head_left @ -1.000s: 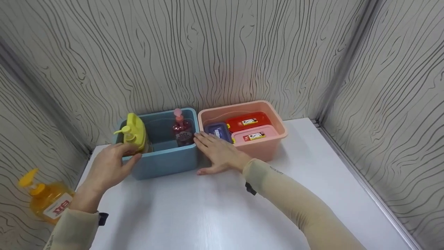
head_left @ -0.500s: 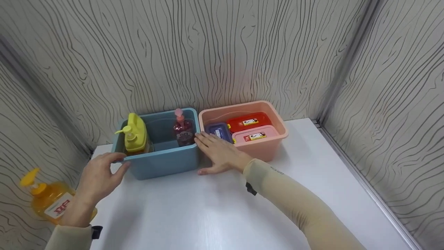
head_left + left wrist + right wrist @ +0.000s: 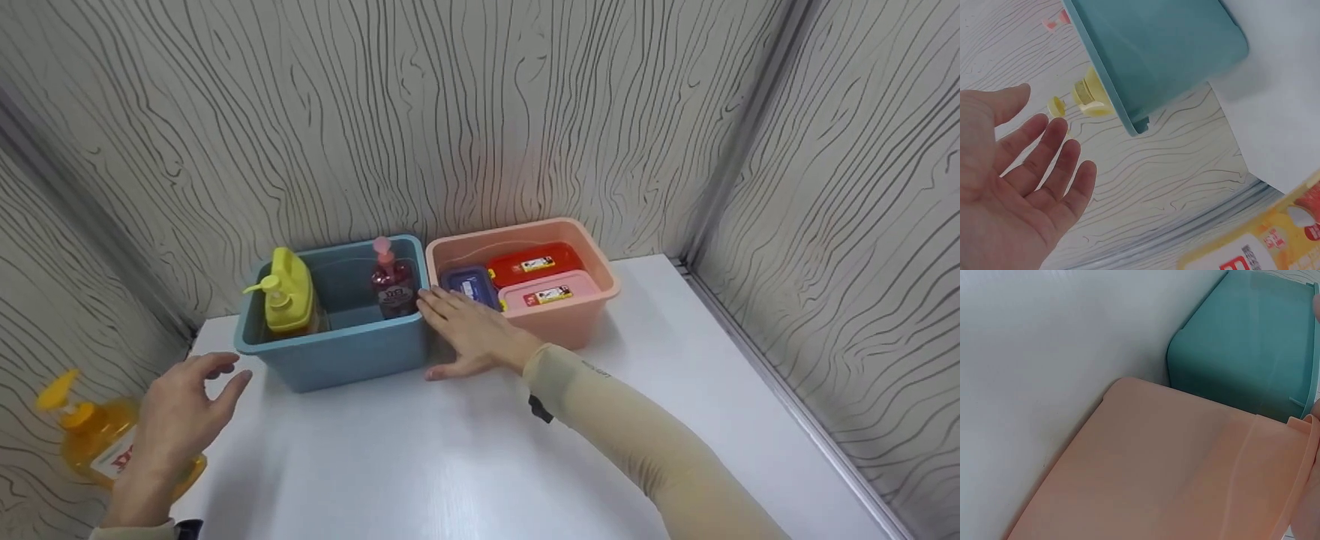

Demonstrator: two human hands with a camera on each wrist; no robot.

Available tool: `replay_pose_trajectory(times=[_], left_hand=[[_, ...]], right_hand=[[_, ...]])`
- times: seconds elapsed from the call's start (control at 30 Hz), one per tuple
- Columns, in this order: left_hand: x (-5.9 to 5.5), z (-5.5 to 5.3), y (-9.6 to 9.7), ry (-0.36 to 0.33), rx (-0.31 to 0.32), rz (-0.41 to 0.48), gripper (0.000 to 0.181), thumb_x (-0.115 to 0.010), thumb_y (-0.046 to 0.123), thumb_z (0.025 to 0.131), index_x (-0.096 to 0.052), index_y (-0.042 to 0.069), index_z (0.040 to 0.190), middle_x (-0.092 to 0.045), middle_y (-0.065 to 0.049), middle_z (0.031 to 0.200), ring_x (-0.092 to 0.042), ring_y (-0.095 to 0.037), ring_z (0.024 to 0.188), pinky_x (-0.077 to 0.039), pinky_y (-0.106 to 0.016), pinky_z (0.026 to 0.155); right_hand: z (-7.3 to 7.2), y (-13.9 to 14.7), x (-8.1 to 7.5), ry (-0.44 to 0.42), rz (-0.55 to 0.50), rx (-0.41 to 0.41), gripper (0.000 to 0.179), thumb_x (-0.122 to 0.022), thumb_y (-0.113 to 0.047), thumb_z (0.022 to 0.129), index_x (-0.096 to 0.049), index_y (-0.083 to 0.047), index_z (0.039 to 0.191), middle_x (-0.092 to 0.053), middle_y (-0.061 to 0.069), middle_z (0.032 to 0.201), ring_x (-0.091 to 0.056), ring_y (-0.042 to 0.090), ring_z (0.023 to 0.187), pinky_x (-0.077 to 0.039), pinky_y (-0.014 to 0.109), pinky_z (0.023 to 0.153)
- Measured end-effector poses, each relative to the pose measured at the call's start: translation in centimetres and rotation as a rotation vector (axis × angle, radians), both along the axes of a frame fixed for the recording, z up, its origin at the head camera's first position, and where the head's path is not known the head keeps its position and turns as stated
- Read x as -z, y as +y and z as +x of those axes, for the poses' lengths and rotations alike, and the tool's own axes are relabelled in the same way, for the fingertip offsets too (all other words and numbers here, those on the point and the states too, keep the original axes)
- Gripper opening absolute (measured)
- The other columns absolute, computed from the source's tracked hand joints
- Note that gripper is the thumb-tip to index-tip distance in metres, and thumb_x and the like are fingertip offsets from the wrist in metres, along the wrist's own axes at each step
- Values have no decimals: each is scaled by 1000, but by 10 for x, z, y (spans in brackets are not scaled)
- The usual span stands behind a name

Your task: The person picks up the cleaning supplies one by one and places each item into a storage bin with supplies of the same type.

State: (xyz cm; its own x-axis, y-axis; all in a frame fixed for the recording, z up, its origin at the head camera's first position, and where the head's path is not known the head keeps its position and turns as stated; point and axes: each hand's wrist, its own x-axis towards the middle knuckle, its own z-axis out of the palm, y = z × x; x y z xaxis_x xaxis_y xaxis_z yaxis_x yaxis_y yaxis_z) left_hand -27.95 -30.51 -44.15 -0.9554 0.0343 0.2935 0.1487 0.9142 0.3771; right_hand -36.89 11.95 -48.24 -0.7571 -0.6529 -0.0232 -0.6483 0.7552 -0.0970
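My left hand (image 3: 174, 416) hovers over the table off the front left corner of the blue bin (image 3: 349, 364), fingers loosely bent and nothing in them. In the left wrist view its palm (image 3: 1022, 197) faces up, apart from the bin. My right hand (image 3: 472, 330) lies with straight fingers across the adjoining rims of the blue bin and the pink bin (image 3: 562, 328). A yellow pump jug (image 3: 292, 300) stands at the left inside the blue bin, and a dark red pump bottle (image 3: 394, 289) with a pink pump at its right.
An orange pump bottle (image 3: 86, 442) stands at the far left, partly behind my left wrist. The pink bin holds a blue-lidded box (image 3: 469, 285), a red-lidded box (image 3: 517, 266) and a pink-lidded box (image 3: 581, 285). A wood-patterned wall (image 3: 480, 112) rises behind the bins.
My left hand has come away from the yellow jug and the blue bin's rim, moving left and toward me. The jug stays in the bin. My right hand stays in place.
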Motion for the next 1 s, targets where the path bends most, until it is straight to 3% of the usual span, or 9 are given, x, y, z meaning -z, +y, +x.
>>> replay_pose_trajectory(times=[0.23, 0.4, 0.63, 0.73, 0.83, 1.0], left_hand=[[-2, 4, -13, -40, -60, 1, 38, -75, 25, 108, -74, -2, 134, -79, -30, 126, -69, -50, 113, -60, -69, 95], [-4, 8, -22, -96, -108, 1, 42, -73, 31, 109, -74, -1, 135, -78, -29, 128, -68, -50, 114, -60, -67, 95], [-11, 13, -38, -178, -183, 2, 49, -69, 39, 111, -71, -1, 139, -75, -31, 136, -66, -53, 122, -56, -72, 106], [-15, 14, -46, -226, -203, -18, 55, -67, 45, 112, -70, -2, 141, -75, -32, 136, -68, -52, 120, -56, -71, 102], [-16, 17, -52, -228, -201, -38, 57, -66, 47, 112, -71, -3, 138, -77, -31, 132, -71, -54, 116, -57, -69, 95], [-14, 24, -57, -177, -217, -58, 51, -69, 41, 111, -74, -6, 131, -80, -31, 121, -73, -55, 111, -57, -67, 92]], right_hand=[[0, -1, -1, 10, 3, 0, 121, -53, -86, 94, -7, -19, 183, -6, 5, 193, -3, 30, 181, -12, 55, 147], [0, -1, 0, 10, 2, -6, 120, -52, -88, 94, -6, -20, 183, -6, 6, 193, -2, 30, 181, -13, 56, 147], [0, -1, 0, 15, 8, -5, 121, -50, -89, 94, -5, -21, 183, -6, 4, 193, -2, 29, 181, -12, 54, 147], [1, 0, -1, 10, 6, -1, 121, -50, -90, 94, -4, -22, 183, -3, 1, 193, -1, 28, 181, -12, 53, 147], [1, 1, -2, 10, 6, 1, 121, -50, -91, 94, -3, -24, 183, -3, 0, 193, -1, 28, 181, -13, 53, 147], [1, 0, -2, 13, 7, -3, 121, -51, -89, 94, -4, -22, 183, -5, 2, 193, -2, 28, 181, -15, 54, 147]])
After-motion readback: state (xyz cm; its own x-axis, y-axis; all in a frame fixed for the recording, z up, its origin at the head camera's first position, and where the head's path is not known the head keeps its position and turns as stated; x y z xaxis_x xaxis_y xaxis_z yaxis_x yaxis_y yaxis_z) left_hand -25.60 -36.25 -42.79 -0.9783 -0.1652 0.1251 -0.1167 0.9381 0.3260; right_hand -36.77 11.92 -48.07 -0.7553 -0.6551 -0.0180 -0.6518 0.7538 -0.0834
